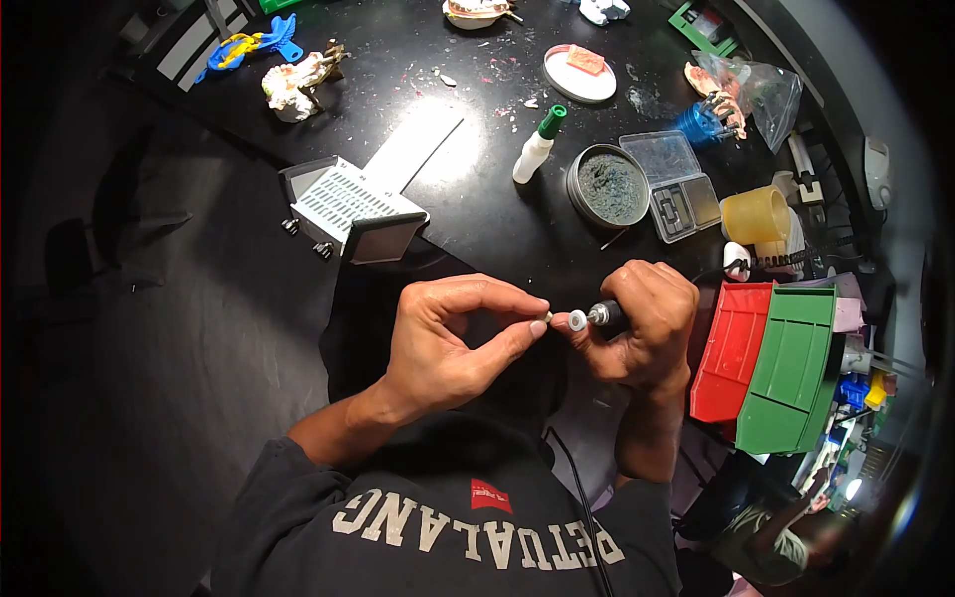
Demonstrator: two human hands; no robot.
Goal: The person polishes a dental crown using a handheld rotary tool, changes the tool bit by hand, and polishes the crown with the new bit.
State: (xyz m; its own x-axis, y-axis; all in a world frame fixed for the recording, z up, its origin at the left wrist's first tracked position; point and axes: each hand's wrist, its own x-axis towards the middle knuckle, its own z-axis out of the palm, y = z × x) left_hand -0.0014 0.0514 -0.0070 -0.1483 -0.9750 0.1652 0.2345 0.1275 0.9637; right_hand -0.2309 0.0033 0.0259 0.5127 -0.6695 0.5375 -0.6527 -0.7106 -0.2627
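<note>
My left hand (443,343) is in front of my chest. Its thumb and index fingertip pinch a tiny pale piece (548,316), perhaps a dental crown; most of it is covered by the fingertips. My right hand (647,323) is wrapped round a dark rotary handpiece (610,313) with a metal nose. On its tip sits a small white polishing wheel (577,320), just right of the pale piece. My right thumb reaches toward the left fingertips, below the wheel. Whether wheel and piece touch, I cannot tell.
A white box with a slotted grille (348,204) stands left. Beyond my hands are a green-capped bottle (534,154), a round tin (609,186) and a pocket scale (684,209). Red (731,348) and green trays (791,368) lie right. A cord (577,488) crosses my shirt; another person (776,537) is lower right.
</note>
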